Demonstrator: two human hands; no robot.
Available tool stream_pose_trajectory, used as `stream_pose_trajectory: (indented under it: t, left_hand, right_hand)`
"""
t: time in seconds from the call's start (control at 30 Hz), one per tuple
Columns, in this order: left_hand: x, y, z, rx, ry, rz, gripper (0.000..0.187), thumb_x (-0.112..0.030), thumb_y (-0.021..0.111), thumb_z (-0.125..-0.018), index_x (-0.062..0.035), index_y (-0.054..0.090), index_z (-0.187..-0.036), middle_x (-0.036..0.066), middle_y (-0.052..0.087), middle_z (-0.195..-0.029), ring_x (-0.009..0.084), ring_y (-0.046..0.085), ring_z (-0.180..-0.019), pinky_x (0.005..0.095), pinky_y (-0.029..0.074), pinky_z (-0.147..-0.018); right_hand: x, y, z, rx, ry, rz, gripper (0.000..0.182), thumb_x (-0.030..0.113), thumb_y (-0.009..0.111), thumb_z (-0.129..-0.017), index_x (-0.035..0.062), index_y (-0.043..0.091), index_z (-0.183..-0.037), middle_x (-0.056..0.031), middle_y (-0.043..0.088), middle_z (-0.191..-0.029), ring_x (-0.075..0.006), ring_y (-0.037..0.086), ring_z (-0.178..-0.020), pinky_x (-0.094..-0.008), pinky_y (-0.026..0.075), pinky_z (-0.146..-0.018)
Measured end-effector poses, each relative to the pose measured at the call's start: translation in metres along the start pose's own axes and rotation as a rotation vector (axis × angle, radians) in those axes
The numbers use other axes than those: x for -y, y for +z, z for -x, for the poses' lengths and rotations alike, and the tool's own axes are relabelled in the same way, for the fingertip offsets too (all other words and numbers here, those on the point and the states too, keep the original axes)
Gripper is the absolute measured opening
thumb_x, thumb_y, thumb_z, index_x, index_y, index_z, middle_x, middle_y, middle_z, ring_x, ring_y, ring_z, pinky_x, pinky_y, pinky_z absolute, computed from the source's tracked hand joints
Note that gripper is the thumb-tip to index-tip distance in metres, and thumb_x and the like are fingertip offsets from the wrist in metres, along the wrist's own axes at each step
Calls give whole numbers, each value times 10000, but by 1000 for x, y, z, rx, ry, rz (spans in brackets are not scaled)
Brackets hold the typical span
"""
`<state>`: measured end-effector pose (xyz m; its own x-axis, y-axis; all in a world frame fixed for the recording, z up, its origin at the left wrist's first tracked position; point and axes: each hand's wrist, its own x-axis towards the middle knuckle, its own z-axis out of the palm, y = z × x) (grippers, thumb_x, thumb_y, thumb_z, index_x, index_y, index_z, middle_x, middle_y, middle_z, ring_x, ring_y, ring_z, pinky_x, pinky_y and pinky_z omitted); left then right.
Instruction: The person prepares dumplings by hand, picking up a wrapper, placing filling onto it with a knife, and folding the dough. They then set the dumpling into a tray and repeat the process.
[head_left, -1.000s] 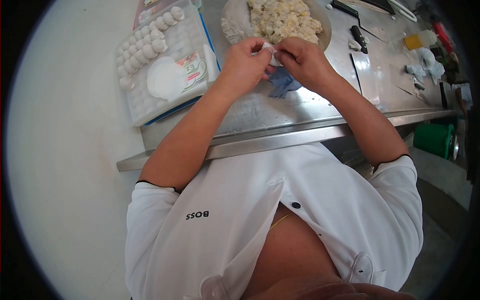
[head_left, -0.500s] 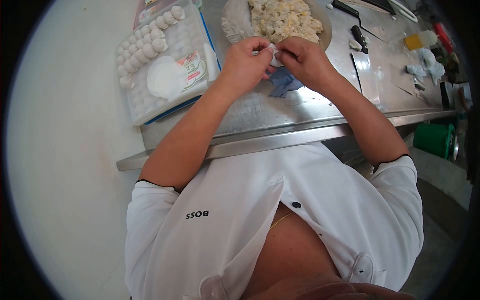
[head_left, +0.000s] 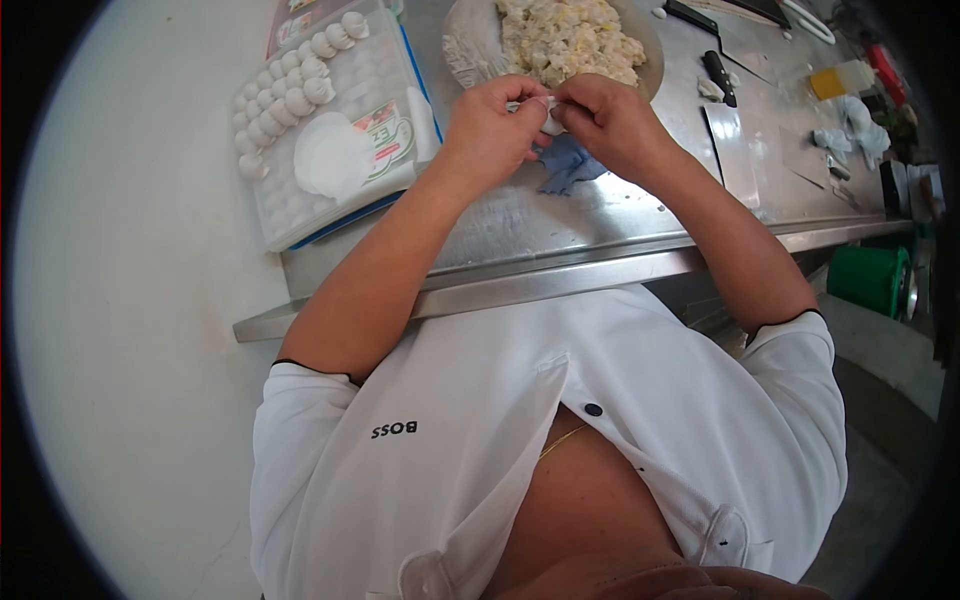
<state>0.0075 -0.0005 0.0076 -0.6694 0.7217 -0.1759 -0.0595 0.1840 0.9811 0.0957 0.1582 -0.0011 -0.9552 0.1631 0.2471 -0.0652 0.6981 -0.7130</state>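
A small white dumpling (head_left: 552, 119) is pinched between both hands, partly hidden by the fingers. My left hand (head_left: 497, 122) has its thumb and fingers closed on the dumpling's left side. From the right, my right hand (head_left: 607, 118) pinches its edge. Just beyond them a large bowl (head_left: 652, 62) holds a chunky pale filling (head_left: 572, 38). Beneath the hands a blue cloth (head_left: 570, 167) lies on the steel table. Rows of white dumplings (head_left: 297, 101) rest on the plastic tray lid at left, beside a stack of round white wrappers (head_left: 334, 156).
To the right, a cleaver (head_left: 731, 150) and a black-handled knife (head_left: 719, 80) lie on the steel table (head_left: 480, 240). Farther right are a bottle of yellow liquid (head_left: 842, 81) and crumpled plastic (head_left: 862, 128). A green container (head_left: 868, 280) stands below the table edge.
The fingers of both hands have shifted very slightly around the dumpling. Everything else looks the same.
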Motion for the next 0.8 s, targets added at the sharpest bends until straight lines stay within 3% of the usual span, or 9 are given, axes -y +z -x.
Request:
stream_pose_trajectory:
  t: [0.07,0.1,0.17,0.2,0.27,0.37,0.47,0.67,0.8]
  left_hand:
    - [-4,1,2,-23,-24,-13,246,-189,544,-968,19,613,-1079,82,662,-903,154,687,-720,248,529,-547]
    - [-5,1,1,-22,-23,-13,246,-189,544,-968,19,613,-1079,82,662,-903,154,687,-720,248,529,-547]
    - [-5,-1,0,-114,-81,61,303,-242,513,-989,25,586,-1113,111,658,-955,200,694,-766,281,541,-580]
    - [-5,-4,-1,-113,-81,59,303,-242,513,-989,25,586,-1113,111,658,-955,200,694,-766,281,541,-580]
    - [-3,-9,-3,145,-336,526,342,-278,478,-1009,24,554,-1151,142,647,-1011,252,692,-806,318,545,-615]
    - [5,-10,-7,287,-328,732,344,-277,460,-1020,22,538,-1171,157,642,-1029,279,686,-837,349,546,-647]
    - [10,-13,-9,229,-291,685,313,-254,455,-1021,6,546,-1171,147,639,-1035,261,678,-841,339,533,-649]
    - [9,-15,-8,253,-257,674,275,-233,471,-1014,-15,554,-1160,108,635,-1034,216,660,-833,312,504,-650]
    - [17,-17,-11,256,-254,692,274,-236,471,-1014,-15,554,-1155,100,637,-1020,211,661,-833,313,508,-651]
  right_hand:
    - [-4,-2,0,40,39,-56,197,148,588,-864,12,660,-987,-160,658,-828,-255,653,-762,-344,503,-703]
    - [-2,-4,-1,39,39,-55,197,148,588,-864,12,660,-987,-160,658,-828,-255,653,-762,-344,503,-703]
    - [5,-9,-4,92,287,-294,205,155,617,-860,5,666,-991,-115,665,-822,-178,631,-745,-305,495,-698]
    - [4,-9,-5,91,287,-294,205,155,617,-860,5,666,-991,-115,665,-822,-178,631,-745,-305,495,-698]
    - [3,-10,-5,118,374,-474,208,158,638,-858,5,677,-994,-61,666,-835,-119,602,-760,-283,487,-696]
    - [-1,-4,-3,83,236,-526,197,153,638,-866,6,685,-987,-34,656,-825,-99,594,-762,-263,480,-688]
    - [-2,-8,-5,88,136,-367,213,164,629,-872,10,685,-1008,-24,649,-825,-88,586,-760,-245,477,-688]
    - [3,-23,-8,281,367,-588,237,190,608,-886,41,691,-1052,-5,649,-827,-75,584,-746,-236,485,-666]
    - [5,-25,-7,294,319,-623,247,214,608,-900,46,692,-1060,12,644,-817,-55,572,-729,-222,479,-642]
